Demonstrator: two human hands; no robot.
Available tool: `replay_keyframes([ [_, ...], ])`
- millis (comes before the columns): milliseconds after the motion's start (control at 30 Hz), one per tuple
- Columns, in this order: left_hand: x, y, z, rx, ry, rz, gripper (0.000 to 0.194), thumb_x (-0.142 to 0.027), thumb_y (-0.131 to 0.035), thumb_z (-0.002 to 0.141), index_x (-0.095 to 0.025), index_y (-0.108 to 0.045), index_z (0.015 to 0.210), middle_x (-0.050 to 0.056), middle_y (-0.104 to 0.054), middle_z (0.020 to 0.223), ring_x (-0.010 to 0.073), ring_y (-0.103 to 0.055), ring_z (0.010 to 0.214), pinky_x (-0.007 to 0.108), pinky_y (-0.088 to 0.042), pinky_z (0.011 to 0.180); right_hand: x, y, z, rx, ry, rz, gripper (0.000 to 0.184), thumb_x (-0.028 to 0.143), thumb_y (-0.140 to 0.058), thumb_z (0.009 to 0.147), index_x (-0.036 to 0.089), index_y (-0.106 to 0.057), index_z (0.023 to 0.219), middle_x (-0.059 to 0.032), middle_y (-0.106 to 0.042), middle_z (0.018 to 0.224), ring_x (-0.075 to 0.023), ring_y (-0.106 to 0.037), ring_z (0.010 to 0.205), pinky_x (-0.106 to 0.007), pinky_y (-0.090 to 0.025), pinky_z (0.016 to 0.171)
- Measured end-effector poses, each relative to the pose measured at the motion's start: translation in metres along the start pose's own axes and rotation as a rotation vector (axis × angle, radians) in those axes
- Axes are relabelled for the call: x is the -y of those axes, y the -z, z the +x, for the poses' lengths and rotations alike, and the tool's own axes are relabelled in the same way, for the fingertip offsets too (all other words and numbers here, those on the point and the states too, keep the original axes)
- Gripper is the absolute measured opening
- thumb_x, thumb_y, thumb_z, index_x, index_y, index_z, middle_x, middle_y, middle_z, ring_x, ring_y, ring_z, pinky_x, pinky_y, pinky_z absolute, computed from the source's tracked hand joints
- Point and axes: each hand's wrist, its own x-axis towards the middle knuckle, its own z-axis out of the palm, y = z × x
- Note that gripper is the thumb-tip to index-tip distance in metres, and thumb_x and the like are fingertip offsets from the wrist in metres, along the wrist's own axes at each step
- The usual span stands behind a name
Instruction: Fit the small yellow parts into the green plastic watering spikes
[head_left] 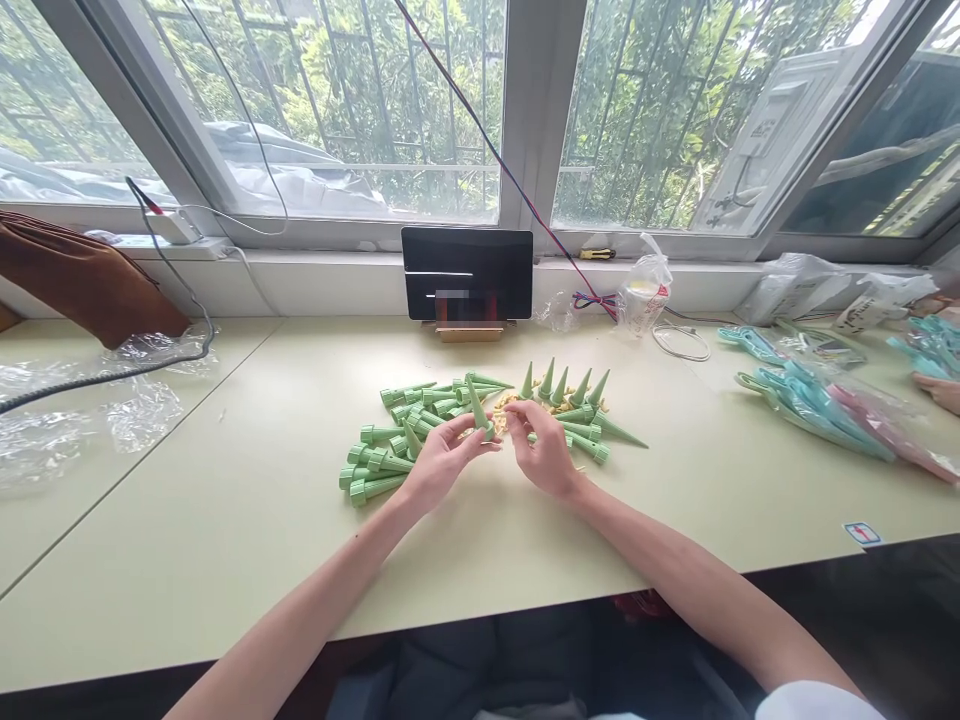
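My left hand (441, 462) is closed on a green plastic plant-watering spike (478, 408), its tapered point upward and its wide end between my fingers. Just to the right, my right hand (546, 452) has its thumb and fingertips pinched together; whatever they hold is too small to make out. Small yellowish pieces (502, 402) lie in a pile behind and between my hands. A heap of green spikes (381, 459) lies left of my left hand. Beyond my right hand several spikes (561, 388) stand point up, and others (592, 448) lie flat beside it.
A tablet (468, 272) leans on a wooden stand (469, 334) by the window. At right are teal and pink bagged items (825, 410) and a coiled white cable (681, 342). A brown bag (82, 280), clear plastic wrap and a dark cable (112, 376) lie at left.
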Motion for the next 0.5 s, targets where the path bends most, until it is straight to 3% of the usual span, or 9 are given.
replay_keyframes([
  [267,0.0041,0.0022,0.0000,0.019,-0.014,0.013,0.034,-0.035,-0.070,0.085,-0.017,-0.070,0.114,0.009,-0.071,0.107,0.0190,-0.069,0.086,0.042,-0.056,0.091,-0.0004,-0.0008,-0.0001,0.022,-0.028,0.056,0.016,0.026,-0.046,0.098,0.019,-0.060,0.098,-0.0059,-0.067,0.088,-0.0161,-0.063,0.075,-0.027,-0.052,0.064],
  [500,0.0032,0.0021,0.0004,0.032,-0.031,0.057,0.033,-0.035,-0.067,0.088,-0.018,-0.070,0.116,0.010,-0.069,0.110,0.0157,-0.065,0.083,0.031,-0.057,0.076,-0.0016,-0.0012,-0.0021,0.048,-0.058,0.094,0.015,0.027,-0.048,0.097,0.019,-0.062,0.099,-0.0053,-0.068,0.087,-0.0163,-0.064,0.074,-0.028,-0.052,0.065],
])
